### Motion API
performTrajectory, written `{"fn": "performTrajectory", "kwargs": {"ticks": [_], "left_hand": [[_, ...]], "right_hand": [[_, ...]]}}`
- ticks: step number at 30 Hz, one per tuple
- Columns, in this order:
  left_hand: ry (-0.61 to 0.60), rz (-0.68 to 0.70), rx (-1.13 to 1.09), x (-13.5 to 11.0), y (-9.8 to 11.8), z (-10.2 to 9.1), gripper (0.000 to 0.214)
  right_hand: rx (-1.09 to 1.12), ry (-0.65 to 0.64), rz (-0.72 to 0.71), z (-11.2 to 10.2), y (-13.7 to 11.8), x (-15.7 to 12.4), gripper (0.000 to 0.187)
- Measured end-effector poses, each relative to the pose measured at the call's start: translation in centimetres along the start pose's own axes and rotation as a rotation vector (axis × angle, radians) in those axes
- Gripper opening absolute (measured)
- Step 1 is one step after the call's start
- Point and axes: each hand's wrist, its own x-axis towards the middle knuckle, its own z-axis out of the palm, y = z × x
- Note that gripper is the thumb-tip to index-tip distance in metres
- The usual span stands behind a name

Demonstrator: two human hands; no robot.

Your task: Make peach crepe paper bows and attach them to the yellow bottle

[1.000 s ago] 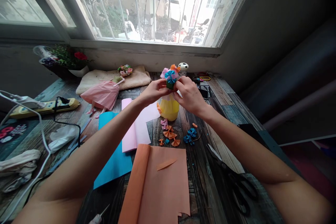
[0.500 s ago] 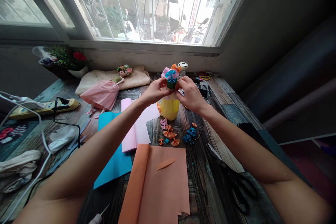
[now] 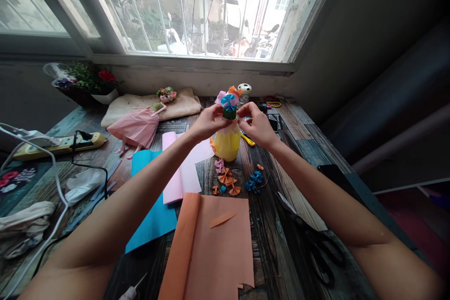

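Note:
A doll-like figure in a yellow skirt (image 3: 227,145) stands upright at the table's middle. It has a green middle part, with blue, pink and orange paper bows (image 3: 229,101) on top. My left hand (image 3: 210,123) grips its green part from the left, fingers closed around it. On the other side my right hand (image 3: 257,124) hovers close by, thumb and index finger apart and nothing visible between them. Loose orange paper bows (image 3: 226,177), a few pink ones (image 3: 219,165) and blue bows (image 3: 256,179) lie in front of the figure.
Orange crepe paper (image 3: 221,243), pink paper (image 3: 172,168) and blue paper (image 3: 151,225) lie nearer me. Black scissors (image 3: 309,234) rest at right, beside a yellow cutter (image 3: 247,138) farther back. A doll in a pink dress (image 3: 135,124), a power strip (image 3: 63,143) and cables are at left.
My right hand has drawn slightly right, away from the figure, and its thumb and finger have parted. The yellow cutter now shows beneath it. My left hand has stayed in place.

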Motion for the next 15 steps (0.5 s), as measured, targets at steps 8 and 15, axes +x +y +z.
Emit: {"fn": "performTrajectory", "kwargs": {"ticks": [8,15], "left_hand": [[0.007,0.022,-0.004,0.12,-0.31,0.04,0.036],[0.025,0.014,0.0,0.14,-0.39,0.0,0.039]], "right_hand": [[0.091,-0.031,0.059,0.1,0.26,0.13,0.014],[0.062,-0.017,0.009,0.4,0.87,0.21,0.023]]}}
